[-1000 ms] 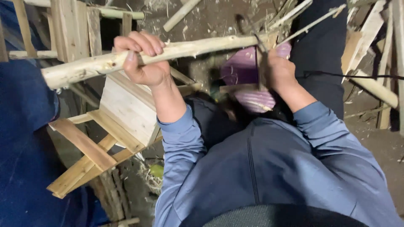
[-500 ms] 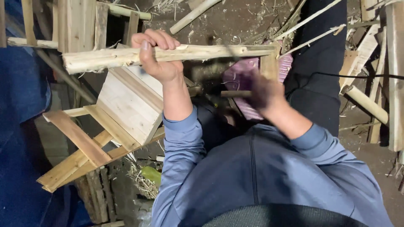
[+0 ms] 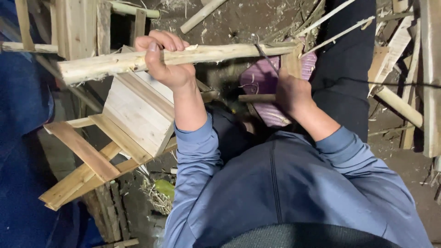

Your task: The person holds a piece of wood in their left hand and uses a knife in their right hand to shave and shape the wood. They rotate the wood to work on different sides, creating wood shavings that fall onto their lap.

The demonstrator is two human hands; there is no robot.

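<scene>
A pale, stripped wooden pole (image 3: 220, 53) lies nearly level across the upper part of the view. My left hand (image 3: 163, 62) is wrapped around it near its left third. My right hand (image 3: 294, 94) is closed on the wooden handle (image 3: 255, 97) of a tool just below the pole's right end. A thin dark metal blade (image 3: 266, 57) rises from there and meets the pole. The pole's right end rests against a small wood block (image 3: 292, 62). Both my arms are in blue sleeves.
A pale plank stool (image 3: 133, 115) lies tilted under my left arm. A purple cloth (image 3: 266, 80) sits below the pole. Another person's dark trouser leg (image 3: 344, 69) stands at upper right, blue clothing (image 3: 23, 115) at left. Loose sticks (image 3: 399, 105) and shavings cover the dirt floor.
The pole has swung from a slant to nearly level. My right hand has drawn down from the pole's right end toward my body. My left hand kept its grip.
</scene>
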